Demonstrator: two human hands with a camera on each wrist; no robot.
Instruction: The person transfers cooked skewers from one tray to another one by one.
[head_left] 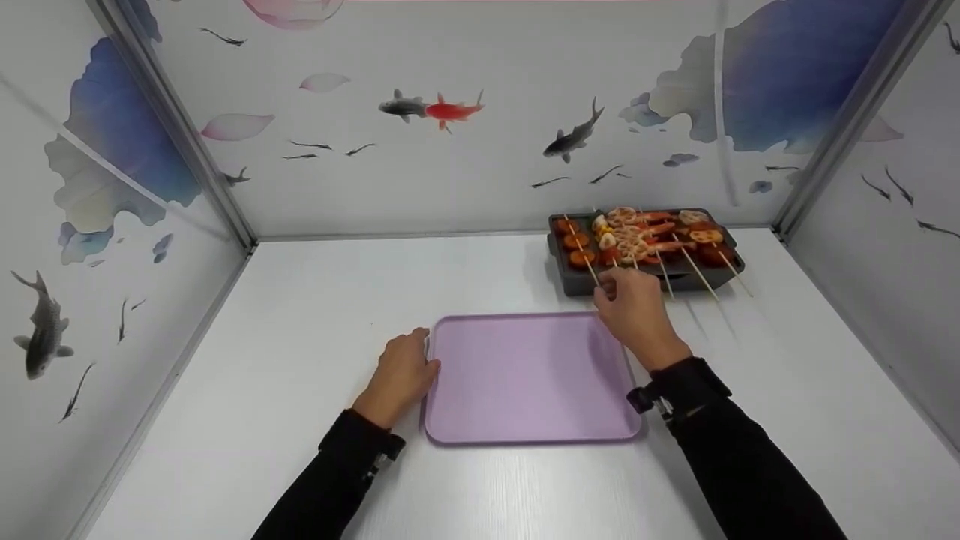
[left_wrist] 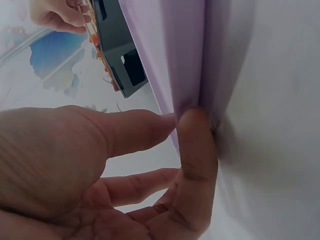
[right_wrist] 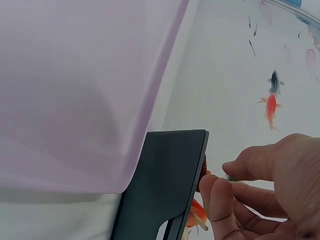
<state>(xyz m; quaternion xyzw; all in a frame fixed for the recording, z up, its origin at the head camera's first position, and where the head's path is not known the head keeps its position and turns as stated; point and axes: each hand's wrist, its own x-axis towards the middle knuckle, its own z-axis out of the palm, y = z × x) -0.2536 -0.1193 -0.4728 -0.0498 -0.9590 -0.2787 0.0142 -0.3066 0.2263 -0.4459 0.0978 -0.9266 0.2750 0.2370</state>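
- Your left hand (head_left: 399, 375) pinches the lilac tray (head_left: 525, 382) by its nine o'clock rim on the tabletop (head_left: 337, 289).
- Your right hand (head_left: 637, 311), near the tray's two o'clock corner, pinches the stick end of the round-slice skewer (head_left: 577, 241).
- That skewer lies at the nine o'clock side of the grill (head_left: 577, 283), beyond the tray toward one o'clock.

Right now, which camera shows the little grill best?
The head view: it shows the dark grill from end to end, skewers on top, the right hand hiding part of its front. The left wrist view shows only part beyond the tray; the right wrist view, a dark wall partly behind the tray.
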